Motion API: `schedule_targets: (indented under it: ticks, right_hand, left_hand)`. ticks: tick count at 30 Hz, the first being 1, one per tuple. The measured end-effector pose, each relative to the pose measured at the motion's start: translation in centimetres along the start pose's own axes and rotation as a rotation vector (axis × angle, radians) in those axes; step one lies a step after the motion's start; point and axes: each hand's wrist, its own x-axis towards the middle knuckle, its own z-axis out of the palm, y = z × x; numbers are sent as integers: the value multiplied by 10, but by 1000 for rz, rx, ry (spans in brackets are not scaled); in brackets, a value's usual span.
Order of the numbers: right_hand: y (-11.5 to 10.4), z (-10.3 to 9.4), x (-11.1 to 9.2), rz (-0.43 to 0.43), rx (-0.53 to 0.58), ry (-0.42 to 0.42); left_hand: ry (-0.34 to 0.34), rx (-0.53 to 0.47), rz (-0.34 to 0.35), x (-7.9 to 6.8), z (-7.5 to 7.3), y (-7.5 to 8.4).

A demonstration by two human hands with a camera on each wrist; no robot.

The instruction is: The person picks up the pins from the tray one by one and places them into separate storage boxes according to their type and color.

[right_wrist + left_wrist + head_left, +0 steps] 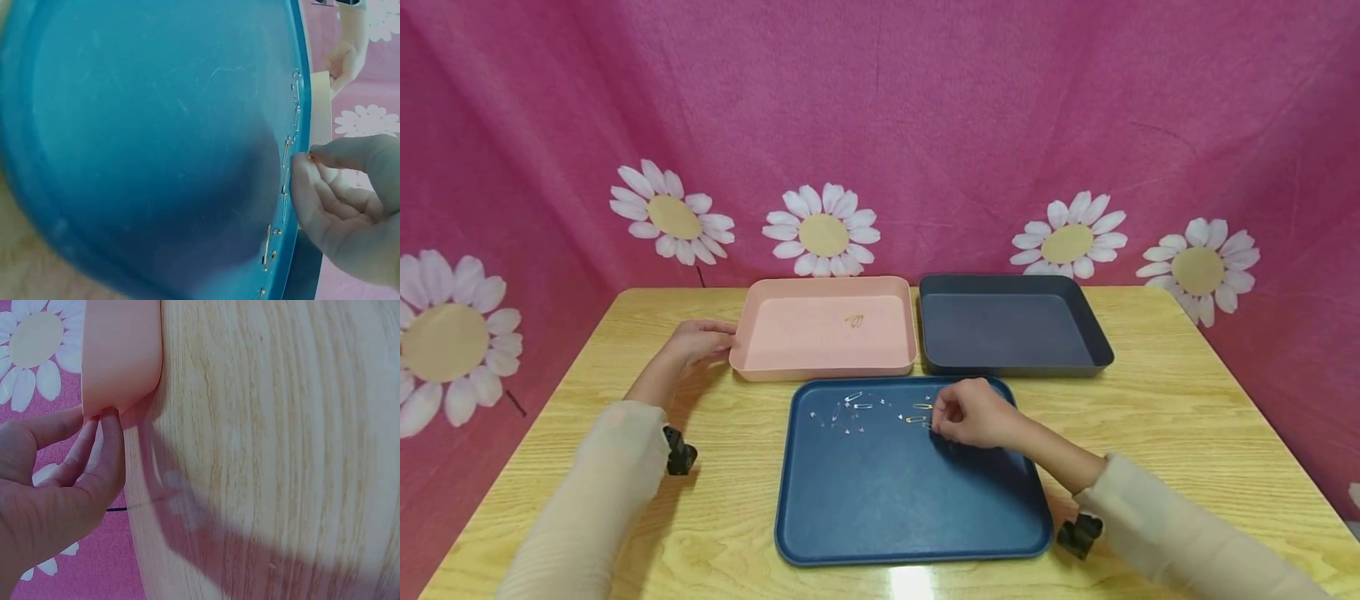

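My left hand [697,340] grips the left end of the pink tray [820,372], with its fingertips at the rim and outer wall in the left wrist view. My right hand [977,413] is over the far part of the blue tray [880,500]. Between its thumb and forefinger it pinches a small gold safety pin [311,155], mostly hidden by the fingertips. Beside these fingers lie gold safety pins [916,419], and farther left several silver safety pins [863,407] are scattered. Inside the pink tray is a little group of gold safety pins [855,321].
A dark grey tray [1015,329] stands right of the pink one, behind the blue tray. All three trays rest on a light wooden table [1187,467]. A magenta cloth [925,125] with white daisies hangs behind and at the sides.
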Motion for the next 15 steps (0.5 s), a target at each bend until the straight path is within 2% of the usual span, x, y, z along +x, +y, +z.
schedule_targets:
  ticks: [6, 15]
  right_hand:
    - [2, -1, 0, 56, 184, -39]
    - [8, -4, 6, 87, 344, -54]
  left_hand:
    - [6, 11, 7, 0, -1, 0]
    - [8, 7, 31, 2, -1, -2]
